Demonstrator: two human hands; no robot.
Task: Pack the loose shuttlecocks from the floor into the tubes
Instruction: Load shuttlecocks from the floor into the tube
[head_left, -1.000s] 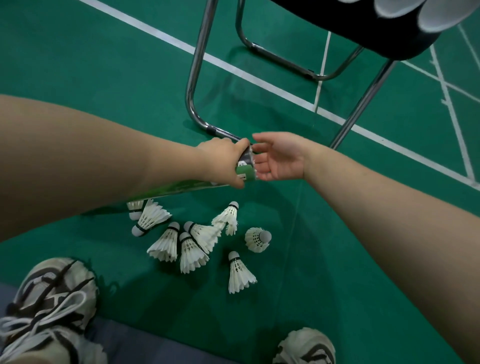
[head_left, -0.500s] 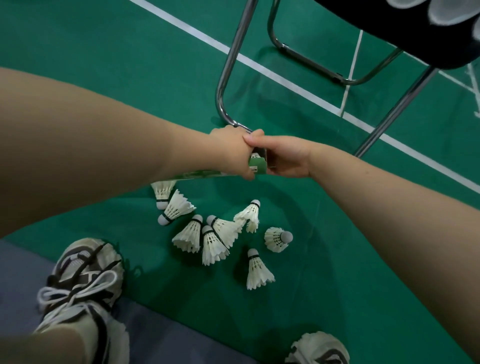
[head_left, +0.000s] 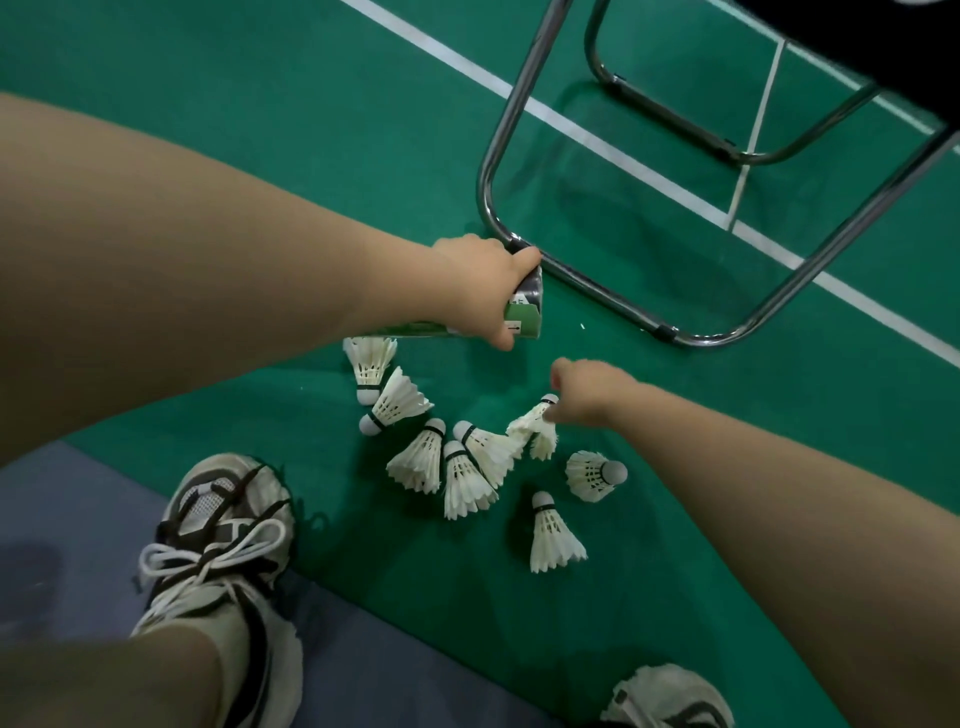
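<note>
Grip of your left hand (head_left: 480, 288) clenched round the green tube (head_left: 525, 315); just nearer you, your right hand (head_left: 589, 392) curls onto one shuttlecock (head_left: 535, 428) at its cork, grasp there: cannot tell.

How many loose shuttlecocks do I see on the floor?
8. Two shuttlecocks lie beside the tube in the left hand; three fan together in the middle; one is at the right hand; two lie apart by the right arm. The tube may hide more.
</note>
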